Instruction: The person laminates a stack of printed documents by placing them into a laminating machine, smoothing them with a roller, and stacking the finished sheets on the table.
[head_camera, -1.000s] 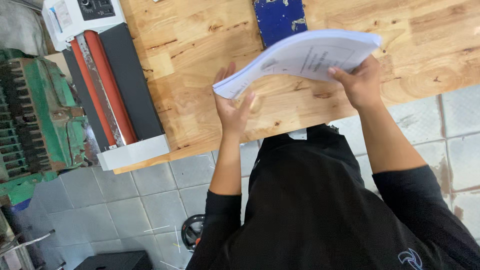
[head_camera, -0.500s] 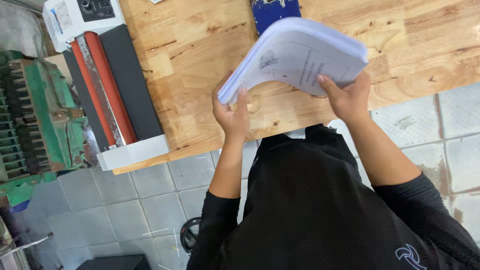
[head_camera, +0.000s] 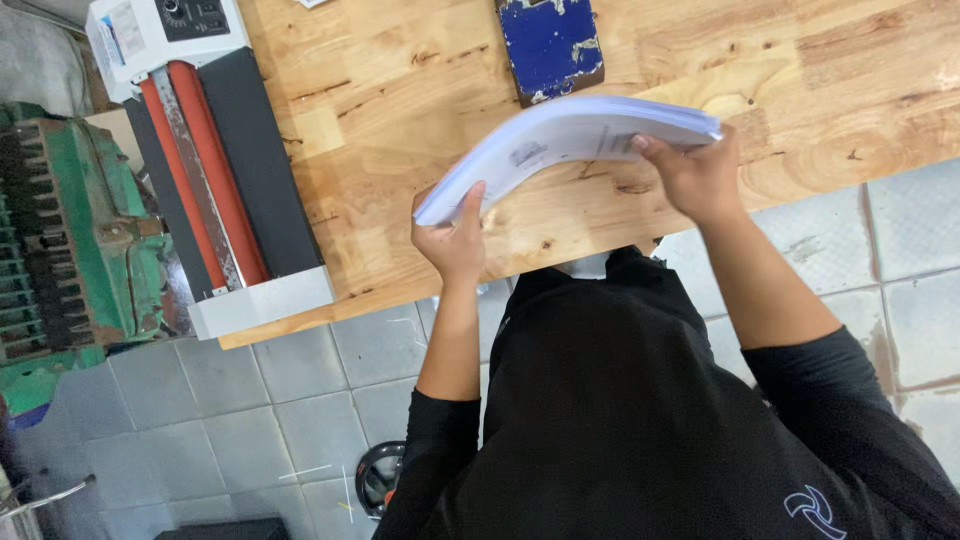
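While the wooden table and the roller machine sit as before, a paper stack now bows lower, pinched at each end by left hand and right hand, above the table's edge.

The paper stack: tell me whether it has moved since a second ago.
Yes. The paper stack has dropped its right end and now lies flatter, just below the blue block on the table.

Small print or bindery workshop. Pale knotty wooden table carries a white roll laminator with red rollers and black trays. Worn green cast-metal machine stands beside it. Floor of scuffed grey tiles. Paint-chipped blue board on table.
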